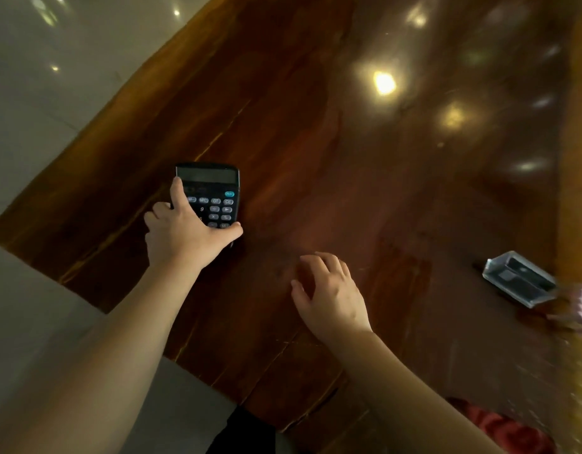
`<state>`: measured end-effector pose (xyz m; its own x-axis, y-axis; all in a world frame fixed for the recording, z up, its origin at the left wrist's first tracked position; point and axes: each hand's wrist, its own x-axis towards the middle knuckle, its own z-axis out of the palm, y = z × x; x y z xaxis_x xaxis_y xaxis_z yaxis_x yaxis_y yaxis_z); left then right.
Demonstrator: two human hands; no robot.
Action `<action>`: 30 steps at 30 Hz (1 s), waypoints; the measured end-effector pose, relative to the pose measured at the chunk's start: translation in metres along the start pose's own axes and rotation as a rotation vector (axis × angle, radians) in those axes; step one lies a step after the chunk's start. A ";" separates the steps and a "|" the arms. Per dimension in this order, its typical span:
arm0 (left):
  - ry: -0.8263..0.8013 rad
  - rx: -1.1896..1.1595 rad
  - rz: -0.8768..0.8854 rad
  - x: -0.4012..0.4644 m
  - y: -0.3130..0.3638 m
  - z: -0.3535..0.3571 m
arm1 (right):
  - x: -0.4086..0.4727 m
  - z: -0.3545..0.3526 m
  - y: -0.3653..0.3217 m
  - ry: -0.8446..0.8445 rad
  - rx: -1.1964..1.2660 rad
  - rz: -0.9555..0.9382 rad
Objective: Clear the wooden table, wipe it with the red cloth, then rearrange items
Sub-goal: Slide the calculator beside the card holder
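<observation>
A black calculator (pixel 214 191) lies on the dark wooden table (pixel 315 126) near its left edge. My left hand (pixel 181 234) grips the calculator, with a finger along its left side and the thumb at its lower right corner. Over the bare wood near the table's middle is my right hand (pixel 328 293), fingers spread and holding nothing. The red cloth (pixel 505 430) shows partly at the bottom right, behind my right forearm.
A clear plastic box with a dark item inside (pixel 518 280) lies near the right edge. A blurred pinkish object (pixel 581 306) sits at the frame's right border. Pale tiled floor (pixel 37 109) lies left of the table. Ceiling lights glare off the far tabletop.
</observation>
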<state>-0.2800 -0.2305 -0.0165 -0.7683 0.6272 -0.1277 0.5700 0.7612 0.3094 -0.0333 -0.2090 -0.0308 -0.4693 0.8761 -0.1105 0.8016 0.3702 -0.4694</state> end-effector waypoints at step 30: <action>-0.202 0.025 0.519 -0.156 0.316 0.120 | -0.122 -0.112 0.221 0.285 0.056 0.463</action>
<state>0.0553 -0.0678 -0.0117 -0.3152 0.9381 -0.1436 0.8675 0.3461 0.3573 0.2430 -0.1996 -0.0226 0.0529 0.9955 -0.0784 0.8758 -0.0839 -0.4754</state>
